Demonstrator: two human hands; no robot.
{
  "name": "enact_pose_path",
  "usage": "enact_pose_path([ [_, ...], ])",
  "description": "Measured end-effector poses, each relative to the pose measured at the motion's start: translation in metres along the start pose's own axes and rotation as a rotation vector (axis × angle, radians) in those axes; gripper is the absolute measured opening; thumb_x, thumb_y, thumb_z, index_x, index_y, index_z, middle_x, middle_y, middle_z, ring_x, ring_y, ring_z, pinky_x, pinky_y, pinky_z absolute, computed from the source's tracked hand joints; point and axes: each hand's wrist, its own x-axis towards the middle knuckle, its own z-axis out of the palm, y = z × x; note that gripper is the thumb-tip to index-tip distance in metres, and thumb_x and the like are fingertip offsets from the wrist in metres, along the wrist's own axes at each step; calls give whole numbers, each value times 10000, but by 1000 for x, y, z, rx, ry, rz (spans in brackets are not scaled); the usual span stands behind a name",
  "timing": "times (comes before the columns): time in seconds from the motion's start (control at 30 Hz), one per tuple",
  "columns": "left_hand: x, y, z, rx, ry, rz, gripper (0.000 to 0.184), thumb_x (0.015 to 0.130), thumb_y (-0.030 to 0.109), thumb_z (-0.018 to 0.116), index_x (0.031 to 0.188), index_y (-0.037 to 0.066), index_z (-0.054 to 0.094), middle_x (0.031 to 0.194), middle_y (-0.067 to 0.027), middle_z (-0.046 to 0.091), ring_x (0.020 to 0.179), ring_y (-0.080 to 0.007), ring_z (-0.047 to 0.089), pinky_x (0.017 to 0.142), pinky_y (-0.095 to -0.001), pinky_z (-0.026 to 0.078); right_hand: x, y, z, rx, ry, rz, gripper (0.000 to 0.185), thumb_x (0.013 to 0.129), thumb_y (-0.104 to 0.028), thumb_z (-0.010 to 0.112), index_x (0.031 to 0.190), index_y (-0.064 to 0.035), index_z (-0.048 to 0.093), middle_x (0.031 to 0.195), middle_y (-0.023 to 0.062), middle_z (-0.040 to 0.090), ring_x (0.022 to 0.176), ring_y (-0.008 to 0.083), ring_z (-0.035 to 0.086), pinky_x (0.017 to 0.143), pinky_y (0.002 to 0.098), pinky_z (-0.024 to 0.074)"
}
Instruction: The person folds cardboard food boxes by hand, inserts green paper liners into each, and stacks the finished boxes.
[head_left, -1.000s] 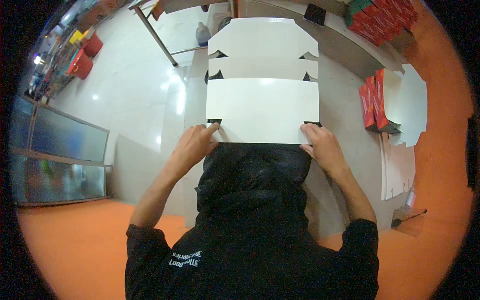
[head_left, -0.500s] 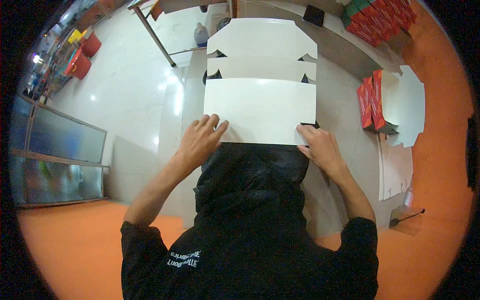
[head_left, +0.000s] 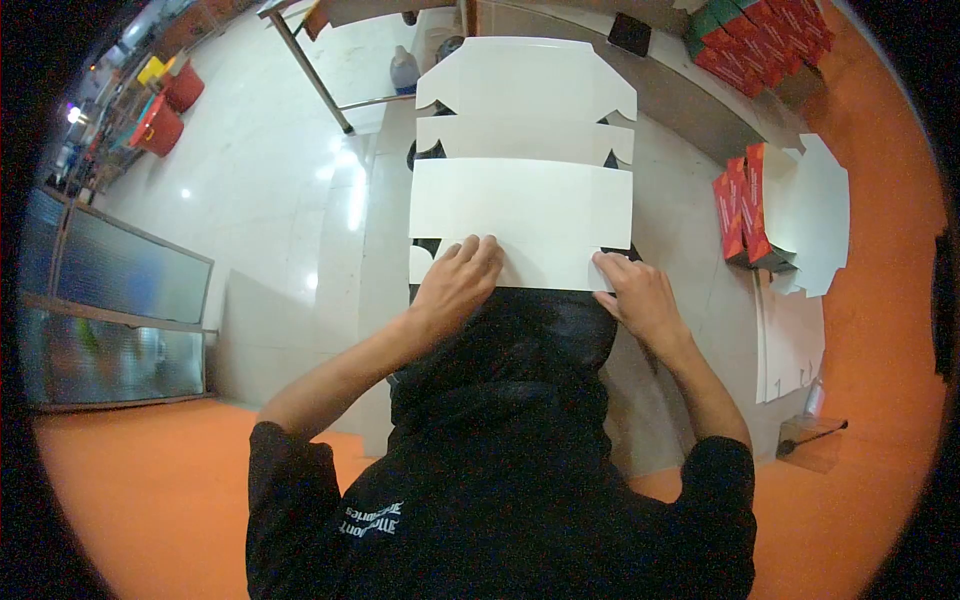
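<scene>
A flat white cardboard box blank (head_left: 525, 195) lies in front of me, its near edge over my black-clothed lap. It has notched side flaps and crease lines across it. My left hand (head_left: 458, 283) rests on the near panel, left of its middle, fingers stretched over the board and close together; its thumb is hidden. At the near right corner my right hand (head_left: 642, 292) grips the blank, thumb and fingers at the edge. A small left corner flap (head_left: 422, 266) shows beside my left hand.
Red printed boxes (head_left: 738, 208) stand at the right beside an open white-lined box (head_left: 810, 215). Below them lie flat white blanks (head_left: 792, 345). More red boxes (head_left: 765, 45) are stacked at upper right. A metal-legged table (head_left: 312, 75) and red buckets (head_left: 158, 127) are farther off.
My left hand has moved right along the near panel from the left corner, uncovering the corner flap, and its fingers have drawn together. My right hand and the blank stay nearly in place.
</scene>
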Motion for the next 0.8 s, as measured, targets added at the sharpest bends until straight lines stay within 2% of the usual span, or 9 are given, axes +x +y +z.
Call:
enact_pose_path([
  [0.07,1,1,5,13,-43,-16,308,751,102,550,1019,-47,573,1036,-133,515,917,-229,521,804,-313,479,-1,-2,1,-33,-24,21,485,742,-187,706,1162,-55,501,1108,156,578,864,314,625,715,414,524],
  [0.13,1,1,1,-24,-120,-43,375,734,111,579,1072,-49,558,1116,-146,509,1009,-261,502,866,-339,467,-2,-8,0,-92,-55,55,492,740,-198,710,1160,-55,498,1118,160,564,850,314,627,703,409,528],
  [0.23,2,0,1,-62,-166,-69,393,723,106,597,1083,-45,559,1126,-154,520,1050,-280,501,890,-352,462,0,-27,-12,-84,-31,88,495,732,-226,717,1149,-59,508,1126,157,548,928,304,603,777,410,505],
  [0.37,9,0,-9,-202,-248,-136,360,723,91,609,1057,-38,571,1085,-153,534,1031,-292,519,889,-361,460,23,-45,2,-65,143,-235,531,684,-227,747,1123,-36,520,1113,159,518,1089,308,481,929,404,383],
  [0.5,14,-4,-19,-265,-279,-140,350,733,90,620,1057,-36,575,1073,-151,544,1014,-304,531,869,-384,468,46,-51,26,-118,149,-285,500,660,-129,730,1103,-14,527,1064,141,520,1033,292,503,876,398,416],
  [0.6,19,-9,-25,-314,-317,-147,259,773,92,604,1007,-18,609,1039,-161,584,955,-339,576,828,-415,486,51,-47,29,-100,248,-334,200,766,-60,541,960,-18,567,927,115,558,902,264,554,765,376,464],
  [0.67,33,-22,-34,-454,-402,-189,193,805,99,586,961,-2,635,1011,-172,614,900,-364,607,797,-435,497,58,-41,22,10,138,-308,239,755,-52,572,992,-22,562,936,145,583,896,311,573,762,404,474],
  [0.7,32,-35,-21,-500,-293,-103,168,855,138,542,908,29,658,915,-192,646,823,-387,626,779,-453,499,63,-37,18,65,83,-294,261,750,-48,587,1008,-24,559,941,159,595,893,335,583,761,418,478],
  [0.8,51,-59,-16,-497,-430,-118,203,873,184,521,916,41,659,862,-196,650,812,-378,623,769,-452,497,89,-22,4,192,-66,-307,196,779,-52,543,972,-28,573,883,200,615,830,376,596,732,446,478],
])
